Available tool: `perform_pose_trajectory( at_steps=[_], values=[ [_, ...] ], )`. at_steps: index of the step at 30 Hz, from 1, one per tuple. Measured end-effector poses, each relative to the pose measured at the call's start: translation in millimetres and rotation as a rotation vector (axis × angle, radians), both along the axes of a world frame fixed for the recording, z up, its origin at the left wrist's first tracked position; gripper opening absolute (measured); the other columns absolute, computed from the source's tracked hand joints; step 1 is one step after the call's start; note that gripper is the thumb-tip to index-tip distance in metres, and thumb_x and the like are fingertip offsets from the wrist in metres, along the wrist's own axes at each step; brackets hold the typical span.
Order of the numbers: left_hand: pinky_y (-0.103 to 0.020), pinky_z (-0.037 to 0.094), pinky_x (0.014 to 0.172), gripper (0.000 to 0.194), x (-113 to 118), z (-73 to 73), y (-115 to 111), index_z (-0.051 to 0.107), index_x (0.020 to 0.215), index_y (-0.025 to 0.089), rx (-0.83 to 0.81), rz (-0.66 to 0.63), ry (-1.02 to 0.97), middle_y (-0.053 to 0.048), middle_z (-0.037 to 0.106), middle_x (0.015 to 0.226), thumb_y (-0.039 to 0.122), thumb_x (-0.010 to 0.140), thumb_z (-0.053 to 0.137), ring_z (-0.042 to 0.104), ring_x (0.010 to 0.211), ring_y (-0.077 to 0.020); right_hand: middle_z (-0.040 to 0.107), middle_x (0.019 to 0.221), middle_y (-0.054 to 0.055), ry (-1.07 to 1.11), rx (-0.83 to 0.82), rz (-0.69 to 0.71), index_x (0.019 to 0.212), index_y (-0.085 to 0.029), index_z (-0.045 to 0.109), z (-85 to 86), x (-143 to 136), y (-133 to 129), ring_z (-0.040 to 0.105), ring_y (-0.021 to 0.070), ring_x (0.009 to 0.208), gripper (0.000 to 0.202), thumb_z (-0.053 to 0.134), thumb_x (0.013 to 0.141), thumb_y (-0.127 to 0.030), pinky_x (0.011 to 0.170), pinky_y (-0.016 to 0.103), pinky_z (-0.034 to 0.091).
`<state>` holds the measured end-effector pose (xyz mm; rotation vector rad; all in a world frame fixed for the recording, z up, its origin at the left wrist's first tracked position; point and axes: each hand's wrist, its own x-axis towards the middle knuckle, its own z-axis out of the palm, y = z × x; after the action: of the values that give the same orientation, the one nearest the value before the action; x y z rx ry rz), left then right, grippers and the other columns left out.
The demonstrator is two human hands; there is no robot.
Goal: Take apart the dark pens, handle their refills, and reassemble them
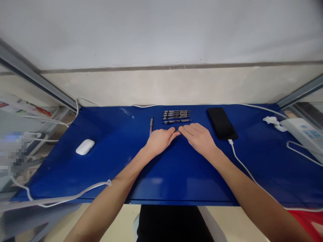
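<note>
My left hand (161,139) and my right hand (198,137) meet near the middle of the blue tabletop, both closed around the ends of one dark pen (177,131). Only a short piece of that pen shows between the fingers. Just beyond the hands, several grey and black pens (176,116) lie side by side in a stack of rows, pointing left to right. Another pen (151,122) lies apart from them, pointing away from me, its near end partly covered by my left hand.
A black phone (222,123) with a white charging cable (237,156) lies right of my hands. On the left sits a white earbud case (85,147). A white strap (83,191) crosses the front left of the blue table (113,127). A pale wall (161,87) stands behind.
</note>
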<state>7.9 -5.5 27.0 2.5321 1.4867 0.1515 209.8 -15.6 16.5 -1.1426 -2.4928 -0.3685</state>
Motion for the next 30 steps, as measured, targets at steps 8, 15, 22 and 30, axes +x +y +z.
perform_pose_trajectory(
  at_steps=[8,15,22,30],
  values=[
    [-0.027,0.045,0.063,0.048,2,-13.5,0,0.061,0.103,0.021,0.071,0.069,-0.041,-0.007,0.075,0.086,0.054,0.107,0.027,0.073,0.077,-0.0232,0.069,0.119,0.014,0.135,-0.046,-0.085,0.125,-0.021,0.068,-2.8,-3,1,0.061,0.0282,0.109,0.030,0.048,0.105,-0.030,0.090,0.041,0.048],
    [-0.026,0.041,0.058,0.049,1,-16.2,0,0.061,0.100,0.021,0.085,0.052,-0.030,-0.004,0.075,0.084,0.057,0.106,0.028,0.074,0.077,-0.0232,0.065,0.068,0.002,0.614,-0.488,-0.152,0.085,-0.019,0.068,-5.7,0,9,0.059,0.0162,0.061,0.036,0.049,0.103,-0.043,0.061,0.030,0.043],
    [-0.026,0.039,0.055,0.050,2,-22.0,0,0.062,0.100,0.022,0.109,0.068,-0.029,-0.004,0.075,0.083,0.059,0.105,0.029,0.073,0.074,-0.0230,0.066,0.073,0.000,0.973,-0.716,-0.098,0.084,-0.021,0.070,-17.7,-2,16,0.060,0.0149,0.065,0.020,0.062,0.095,-0.036,0.063,0.028,0.046],
    [-0.026,0.039,0.056,0.050,1,-20.5,1,0.063,0.101,0.021,0.101,0.105,-0.071,-0.004,0.074,0.078,0.057,0.106,0.029,0.072,0.071,-0.0225,0.070,0.105,0.005,1.002,-0.653,0.055,0.100,-0.025,0.070,-18.1,-2,18,0.066,0.0215,0.098,0.011,0.066,0.093,-0.032,0.088,0.037,0.052]
  ],
)
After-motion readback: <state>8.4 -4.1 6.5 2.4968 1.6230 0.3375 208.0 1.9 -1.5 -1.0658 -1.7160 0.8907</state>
